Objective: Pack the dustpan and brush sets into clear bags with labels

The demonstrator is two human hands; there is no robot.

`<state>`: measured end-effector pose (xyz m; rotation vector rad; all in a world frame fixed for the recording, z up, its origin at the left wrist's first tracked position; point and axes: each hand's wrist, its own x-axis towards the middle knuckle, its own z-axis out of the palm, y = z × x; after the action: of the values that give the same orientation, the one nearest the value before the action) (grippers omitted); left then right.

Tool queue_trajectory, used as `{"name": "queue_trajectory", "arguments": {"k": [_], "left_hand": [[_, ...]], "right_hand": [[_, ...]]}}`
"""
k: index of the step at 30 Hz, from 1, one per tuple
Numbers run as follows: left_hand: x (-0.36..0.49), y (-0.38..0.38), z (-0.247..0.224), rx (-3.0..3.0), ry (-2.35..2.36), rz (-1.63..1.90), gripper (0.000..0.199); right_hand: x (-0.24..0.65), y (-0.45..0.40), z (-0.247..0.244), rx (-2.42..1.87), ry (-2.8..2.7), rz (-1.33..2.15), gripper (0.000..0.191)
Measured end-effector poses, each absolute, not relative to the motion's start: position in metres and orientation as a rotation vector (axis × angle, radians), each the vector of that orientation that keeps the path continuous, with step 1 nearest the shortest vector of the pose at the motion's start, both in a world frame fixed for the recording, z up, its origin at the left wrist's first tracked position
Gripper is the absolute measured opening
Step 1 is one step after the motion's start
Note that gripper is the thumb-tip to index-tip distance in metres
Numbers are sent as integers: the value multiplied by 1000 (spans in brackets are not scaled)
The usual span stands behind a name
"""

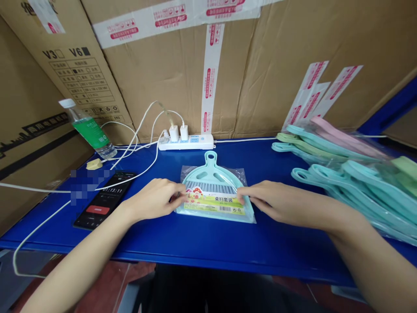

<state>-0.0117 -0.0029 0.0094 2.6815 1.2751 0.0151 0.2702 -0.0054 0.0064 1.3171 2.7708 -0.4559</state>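
Observation:
A mint-green dustpan and brush set (211, 176) lies on the blue table in a clear plastic bag, its handle pointing away from me. A printed yellow-green label (215, 203) crosses its middle. My left hand (159, 198) pinches the left edge of the package, thumb and fingertips together at the label's end. On the opposite side, my right hand (267, 198) has its fingertips closed on the package's right edge. The lower fingers of the right hand are partly hidden.
Several bagged dustpan sets (365, 182) are piled at the right. A power strip (192, 142) with white cables, a phone (106, 200) and a water bottle (89, 130) are at the back and left. Cardboard boxes (260, 78) stand behind the blue table (208, 248).

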Motion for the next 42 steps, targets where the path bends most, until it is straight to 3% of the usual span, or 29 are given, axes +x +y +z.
{"name": "queue_trajectory", "arguments": {"k": [13, 24, 42], "left_hand": [[-8, -2, 3, 2682, 1404, -63, 21], [-8, -2, 4, 2658, 1417, -32, 24], [-8, -2, 1, 2687, 1390, -31, 22]], "right_hand": [[260, -7, 7, 1445, 2730, -442, 23], [255, -9, 10, 1512, 2586, -299, 22], [257, -10, 8, 1506, 2586, -361, 15]]}}
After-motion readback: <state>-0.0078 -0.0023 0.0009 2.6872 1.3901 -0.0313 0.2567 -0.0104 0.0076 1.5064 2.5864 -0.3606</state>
